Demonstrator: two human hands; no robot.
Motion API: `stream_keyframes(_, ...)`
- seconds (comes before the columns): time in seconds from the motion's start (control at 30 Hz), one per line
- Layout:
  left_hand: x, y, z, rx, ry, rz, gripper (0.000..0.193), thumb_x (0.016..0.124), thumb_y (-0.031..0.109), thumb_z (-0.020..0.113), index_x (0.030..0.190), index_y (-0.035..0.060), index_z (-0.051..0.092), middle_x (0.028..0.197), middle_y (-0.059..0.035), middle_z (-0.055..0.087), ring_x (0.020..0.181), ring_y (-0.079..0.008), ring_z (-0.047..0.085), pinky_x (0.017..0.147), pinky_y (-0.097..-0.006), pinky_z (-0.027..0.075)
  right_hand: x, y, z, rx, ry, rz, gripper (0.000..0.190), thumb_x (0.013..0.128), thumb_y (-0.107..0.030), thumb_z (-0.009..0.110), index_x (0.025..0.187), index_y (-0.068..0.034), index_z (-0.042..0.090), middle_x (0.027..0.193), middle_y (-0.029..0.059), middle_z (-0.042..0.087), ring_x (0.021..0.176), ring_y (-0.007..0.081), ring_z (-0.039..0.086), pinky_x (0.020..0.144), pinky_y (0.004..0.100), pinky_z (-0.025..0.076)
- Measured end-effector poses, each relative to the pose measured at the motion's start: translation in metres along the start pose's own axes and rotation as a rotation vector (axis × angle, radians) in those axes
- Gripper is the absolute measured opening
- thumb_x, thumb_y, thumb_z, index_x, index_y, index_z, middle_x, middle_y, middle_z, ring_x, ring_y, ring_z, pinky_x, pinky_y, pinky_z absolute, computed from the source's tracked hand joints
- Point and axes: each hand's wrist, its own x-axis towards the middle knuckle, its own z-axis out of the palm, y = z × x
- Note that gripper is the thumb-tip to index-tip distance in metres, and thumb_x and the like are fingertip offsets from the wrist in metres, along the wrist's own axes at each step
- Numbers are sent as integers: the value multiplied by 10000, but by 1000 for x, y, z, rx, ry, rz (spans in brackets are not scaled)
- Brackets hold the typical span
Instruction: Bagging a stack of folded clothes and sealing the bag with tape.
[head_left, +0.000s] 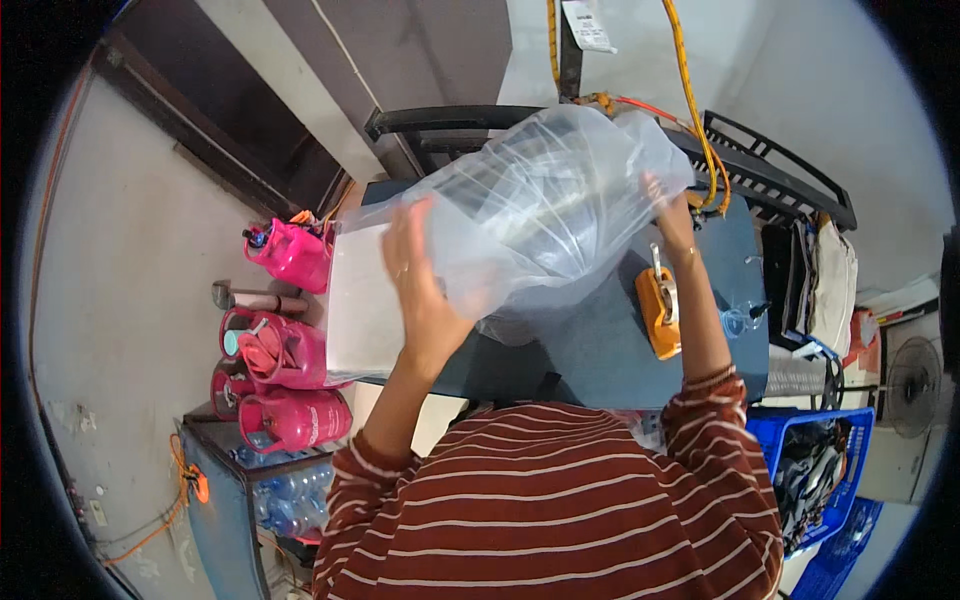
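Note:
A large translucent plastic bag spreads over the grey-blue table, full-looking, its contents too blurred to name. At its left end is my left hand, with the fingers raised against the film and partly behind it. My right hand has its fingers on the bag's right end, blurred and partly covered by the plastic. Beside my right forearm lies an orange tool with a metal lever. A white rectangular sheet or panel sits on the table's left end, under the film's edge.
Pink gas cylinders stand at the left, near a rack of plastic bottles. A black metal rail runs behind the table, and yellow hoses hang over it. Blue crate and standing fan are at right.

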Motion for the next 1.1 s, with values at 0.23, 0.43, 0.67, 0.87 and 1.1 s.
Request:
stream_keyframes(0.23, 13, -45, -36, 311, 12, 160, 280, 688, 69, 583, 961, 55, 647, 711, -51, 481, 703, -186, 471, 661, -291, 376, 78, -21, 25, -372, 296, -398, 223, 780, -195, 590, 904, -10, 600, 899, 133, 615, 844, 261, 572, 765, 311, 428)
stream_keyframes(0.43, -62, -27, -70, 379, -65, -176, 328, 648, -2, 559, 954, 65, 653, 678, -32, 418, 634, -171, 422, 590, -273, 355, 70, 30, -47, -272, 486, -485, 133, 739, -112, 565, 783, 9, 598, 733, 75, 573, 741, 182, 533, 714, 285, 415)
stream_keyframes(0.67, -81, -18, -65, 266, -47, -348, 293, 701, 89, 599, 986, 30, 627, 737, -47, 428, 736, -190, 437, 688, -309, 372, 53, 78, -39, 91, 284, -25, 177, 787, -137, 536, 912, -21, 586, 821, 29, 595, 710, 111, 542, 660, 252, 439)
stream_keyframes(0.87, -38, -23, -98, 416, -532, 269, 200, 715, 135, 654, 907, 187, 628, 1030, -9, 579, 1063, -218, 495, 946, -439, 312, -56, 0, 0, 517, 185, 236, 609, 872, -373, 458, 1371, -102, 236, 1387, 126, 295, 1282, 241, 282, 1016, 388, 250)
stream_keyframes(1.1, -6, 3, -64, 49, -1086, 486, 59, 722, 173, 627, 730, 127, 591, 963, 17, 618, 963, -144, 581, 962, -414, 340, -6, 11, 66, -263, 221, -168, 522, 905, -262, 438, 1351, -45, 275, 1318, 268, 350, 1238, 327, 353, 1001, 325, 279)
